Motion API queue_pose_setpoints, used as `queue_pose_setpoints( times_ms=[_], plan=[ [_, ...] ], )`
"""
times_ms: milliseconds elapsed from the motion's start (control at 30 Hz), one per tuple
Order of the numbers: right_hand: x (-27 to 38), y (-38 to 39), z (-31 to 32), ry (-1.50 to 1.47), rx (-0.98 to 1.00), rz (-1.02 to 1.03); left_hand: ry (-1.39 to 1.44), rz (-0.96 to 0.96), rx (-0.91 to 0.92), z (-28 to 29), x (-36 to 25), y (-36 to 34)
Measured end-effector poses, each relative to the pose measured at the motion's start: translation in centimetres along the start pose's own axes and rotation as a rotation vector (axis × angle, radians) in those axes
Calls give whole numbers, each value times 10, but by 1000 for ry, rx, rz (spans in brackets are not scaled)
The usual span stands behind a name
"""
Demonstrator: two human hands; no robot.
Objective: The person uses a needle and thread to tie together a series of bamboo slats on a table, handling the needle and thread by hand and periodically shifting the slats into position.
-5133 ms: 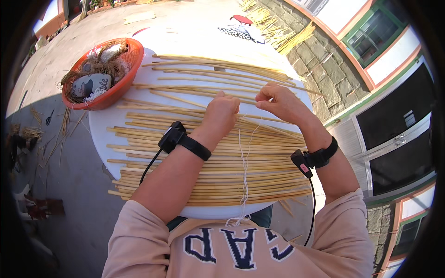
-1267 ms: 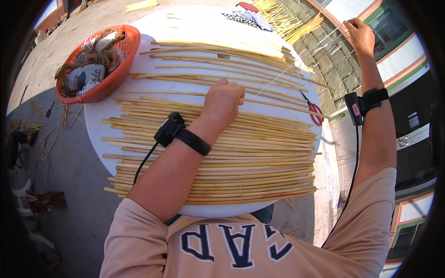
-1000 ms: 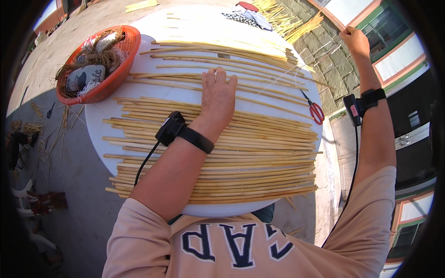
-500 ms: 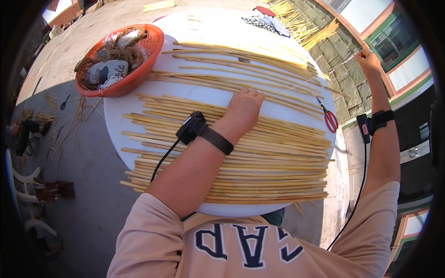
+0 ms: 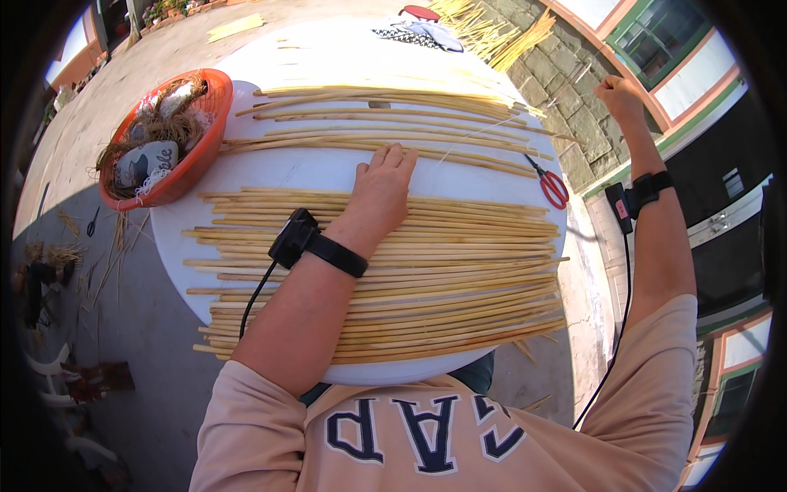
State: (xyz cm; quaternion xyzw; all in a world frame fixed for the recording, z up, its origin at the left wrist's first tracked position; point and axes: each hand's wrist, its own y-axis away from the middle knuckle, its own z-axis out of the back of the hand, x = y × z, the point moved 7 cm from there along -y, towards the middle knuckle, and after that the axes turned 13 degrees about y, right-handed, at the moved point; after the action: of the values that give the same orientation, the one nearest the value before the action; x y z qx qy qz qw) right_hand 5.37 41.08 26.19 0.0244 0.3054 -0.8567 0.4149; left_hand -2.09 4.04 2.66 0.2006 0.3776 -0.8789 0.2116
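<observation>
Long pale straw-like sticks point(image 5: 385, 320) lie side by side on a white round table point(image 5: 188, 271), with a looser group point(image 5: 320, 115) beyond a gap. My left hand point(image 5: 382, 184) rests at the gap, fingertips on or just beside the upper sticks, fingers extended. A thin white thread point(image 5: 479, 131) runs from near that hand toward the upper right. My right hand point(image 5: 621, 100) is raised off the table's right side, fingers closed on what seems to be this thread, faint there. Red-handled scissors point(image 5: 554, 187) lie at the right edge.
An orange basket point(image 5: 197, 176) with fibre, white string and a printed bag stands at the table's left. Cloth point(image 5: 414, 37) and a straw pile point(image 5: 512, 45) are at the back. A seated person's dark-clad leg point(image 5: 37, 291) shows at left, beside white chairs. A building point(image 5: 697, 107) stands right.
My right hand has risen far to the upper right from the middle, drawing thread out, and has lowered slightly lately. The scissors now show. My left hand's fingers have loosened and shifted over the sticks.
</observation>
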Motion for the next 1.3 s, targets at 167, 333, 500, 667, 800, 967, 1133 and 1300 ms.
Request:
queue_pose_setpoints(
  times_ms=[167,333,500,667,800,967,1133,1300],
  plan=[
    [-13,14,-3,-40,-100,66,141,196,211,-9,13,-2],
    [-34,25,-20,-191,35,34,18,28,114,-2,4,-3],
    [-51,40,-37,-364,139,20,127,147,227,-5,12,0],
    [-60,64,-44,-517,148,-9,34,105,131,-5,11,-5],
    [-62,77,-41,-570,159,-36,-30,-2,65,-3,13,-6],
    [-71,94,-32,-639,112,-32,-75,145,73,0,26,-7],
    [-90,113,-50,-607,145,-132,-105,155,-63,17,19,-11],
    [-104,138,-82,-788,334,-310,-25,21,-335,40,5,-13]
  ],
)
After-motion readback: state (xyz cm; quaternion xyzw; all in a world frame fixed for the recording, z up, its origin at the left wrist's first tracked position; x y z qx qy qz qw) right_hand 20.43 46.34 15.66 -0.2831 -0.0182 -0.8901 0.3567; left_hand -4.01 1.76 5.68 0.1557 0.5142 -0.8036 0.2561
